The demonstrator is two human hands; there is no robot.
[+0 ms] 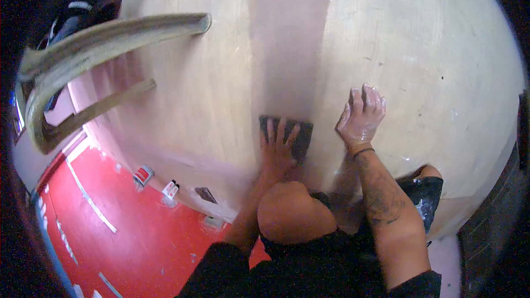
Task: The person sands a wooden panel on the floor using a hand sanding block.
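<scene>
Rubbing, it seems — left hand [277, 153] spread on dark sheet [303, 139], right hand [362, 120] open; another stroke needs even pressure.

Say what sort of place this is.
Probably a finishing workshop: a sandpaper-like sheet under the left hand, a can beside the pale surface, and pale strips on the red floor.

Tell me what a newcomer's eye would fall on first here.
Probably the bright red floor at lower left, vivid against the pale panel. Next, likely the dark band running down the panel's middle towards the left hand, spread on a dark sheet. The curved piece jutting in at upper left would also stand out.
</scene>
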